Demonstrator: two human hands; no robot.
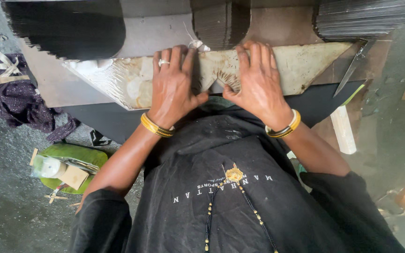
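My left hand (174, 86) and my right hand (258, 82) press flat on a long, worn, pale board (301, 65) with pointed ends that lies across a brown work surface. The fingers of both hands reach over the board's far edge. A stack of thin black sheets (221, 23) with a curved cut edge stands just beyond my fingers. A dark sheet seems to lie under my palms, though I cannot tell its outline. Yellow bangles circle both wrists, and a ring is on my left hand.
More stacks of black sheets sit at the far left (66, 26) and far right (366, 16). A metal blade (352, 68) lies at the right. A white stick (343, 129), a green tray with small items (69, 166) and a purple cloth (19, 100) rest on the grey floor.
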